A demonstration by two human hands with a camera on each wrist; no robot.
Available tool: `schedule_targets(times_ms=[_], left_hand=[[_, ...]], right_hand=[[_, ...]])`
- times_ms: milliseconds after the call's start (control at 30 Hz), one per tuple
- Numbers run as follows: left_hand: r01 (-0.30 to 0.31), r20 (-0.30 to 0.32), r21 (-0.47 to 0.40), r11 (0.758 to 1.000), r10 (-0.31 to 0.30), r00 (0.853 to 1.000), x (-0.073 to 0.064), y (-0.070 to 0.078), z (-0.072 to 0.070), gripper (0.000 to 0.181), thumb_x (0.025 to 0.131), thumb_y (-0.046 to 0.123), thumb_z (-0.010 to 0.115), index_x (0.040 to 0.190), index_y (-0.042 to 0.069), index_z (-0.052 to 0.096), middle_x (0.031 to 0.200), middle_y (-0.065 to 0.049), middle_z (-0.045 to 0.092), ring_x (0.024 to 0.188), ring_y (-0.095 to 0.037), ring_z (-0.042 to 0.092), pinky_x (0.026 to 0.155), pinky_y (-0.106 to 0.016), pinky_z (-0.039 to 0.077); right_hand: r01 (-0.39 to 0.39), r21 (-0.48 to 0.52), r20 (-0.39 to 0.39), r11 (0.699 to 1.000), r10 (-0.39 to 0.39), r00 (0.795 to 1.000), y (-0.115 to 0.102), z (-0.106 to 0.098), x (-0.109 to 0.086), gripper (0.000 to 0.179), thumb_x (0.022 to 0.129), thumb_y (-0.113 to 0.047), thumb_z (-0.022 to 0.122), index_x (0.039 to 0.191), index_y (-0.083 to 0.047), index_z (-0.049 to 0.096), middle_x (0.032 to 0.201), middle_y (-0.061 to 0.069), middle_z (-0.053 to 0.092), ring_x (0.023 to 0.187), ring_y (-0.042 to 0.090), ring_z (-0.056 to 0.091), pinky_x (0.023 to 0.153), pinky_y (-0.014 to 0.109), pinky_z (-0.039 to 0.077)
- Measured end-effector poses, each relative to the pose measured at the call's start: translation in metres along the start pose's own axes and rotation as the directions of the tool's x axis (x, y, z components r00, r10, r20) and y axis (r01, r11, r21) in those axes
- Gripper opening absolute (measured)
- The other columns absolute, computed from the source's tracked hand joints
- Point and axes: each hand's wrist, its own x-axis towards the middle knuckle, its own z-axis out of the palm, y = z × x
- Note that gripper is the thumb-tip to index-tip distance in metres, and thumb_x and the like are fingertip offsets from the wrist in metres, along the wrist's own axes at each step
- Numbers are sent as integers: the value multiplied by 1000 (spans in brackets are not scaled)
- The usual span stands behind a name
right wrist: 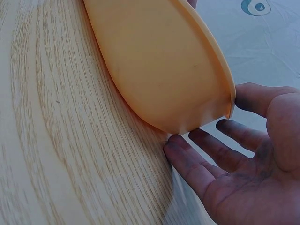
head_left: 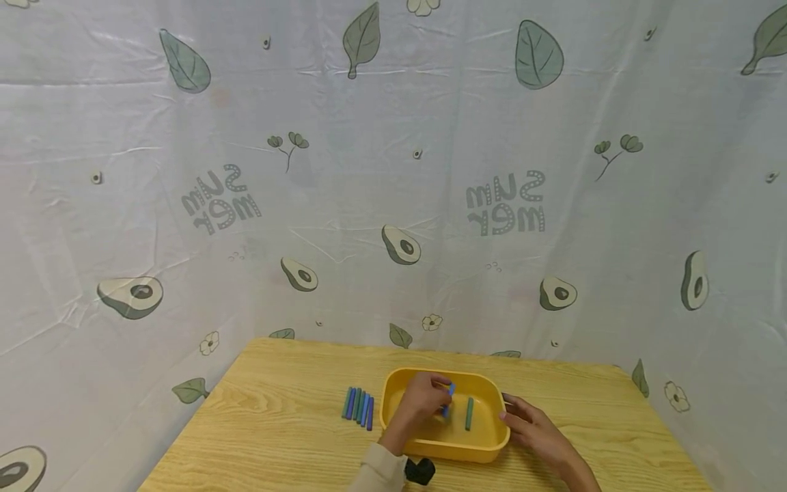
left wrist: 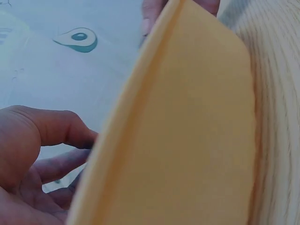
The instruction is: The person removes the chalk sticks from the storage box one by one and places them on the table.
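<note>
Inside the yellow tray (head_left: 443, 451), my left hand (head_left: 420, 400) pinches a blue chalk stick (head_left: 451, 389), its fingers crossing the stick's middle. In the left wrist view, the tray's wall (left wrist: 187, 117) hides the fingertips of this hand (left wrist: 42, 154) and the stick. A green chalk stick (head_left: 469, 414) lies on the tray floor to the right. My right hand (head_left: 533, 430) holds the tray's right end. In the right wrist view, its thumb is at the rim and the other fingertips, darkly smudged, are against the outer wall (right wrist: 154, 65).
Left of the tray, several green, blue and purple chalk sticks (head_left: 358, 408) lie side by side on the wooden table (head_left: 289, 410). A small black object (head_left: 420, 471) shows beside the left sleeve (head_left: 381, 468). Behind the table hangs a printed curtain (head_left: 344, 294).
</note>
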Motion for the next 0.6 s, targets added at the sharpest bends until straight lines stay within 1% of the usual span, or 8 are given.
schedule_targets(times_ms=[100, 233, 333, 433, 600], left_hand=[[-29, 11, -28, 999, 29, 1000, -4, 4, -10, 31, 92, -4, 72, 123, -5, 74, 98, -10, 72, 72, -17, 67, 70, -40, 65], [-53, 14, -59, 997, 54, 998, -4, 7, -23, 33, 92, -7, 70, 124, -7, 74, 102, -17, 71, 75, -17, 66, 71, -42, 66], [-52, 9, -41, 998, 52, 999, -4, 7, -32, 34, 91, -7, 71, 124, -7, 74, 101, -16, 71, 76, -18, 66, 72, -45, 67], [-43, 0, -14, 999, 43, 999, -6, 6, -40, 33, 90, -5, 72, 124, -4, 75, 99, -12, 71, 78, -17, 68, 75, -46, 67], [-37, -9, -49, 998, 36, 999, -11, 3, -53, 36, 91, -4, 72, 126, -2, 75, 104, -14, 70, 84, -19, 68, 78, -47, 67]], right_hand=[[5, -1, 15, 1000, -5, 1000, 0, -1, 1, 76, 117, -31, 44, 165, 16, 8, 163, 47, 27, 138, 45, 61, 105, 48, 60], [11, -1, 22, 1000, -11, 1000, 1, -2, 1, 76, 118, -31, 43, 165, 16, 7, 163, 47, 27, 138, 45, 61, 105, 47, 60], [13, -2, 21, 1000, -12, 1000, 1, -2, 1, 75, 118, -30, 43, 165, 16, 7, 164, 47, 26, 139, 46, 60, 105, 47, 60], [8, -2, 13, 1000, -8, 1000, 1, -1, 0, 76, 117, -30, 44, 165, 16, 7, 164, 47, 25, 139, 46, 60, 106, 47, 60], [-5, 2, -5, 1000, 5, 1000, 0, 1, 1, 77, 117, -31, 45, 165, 16, 8, 164, 47, 24, 139, 46, 59, 106, 47, 59]])
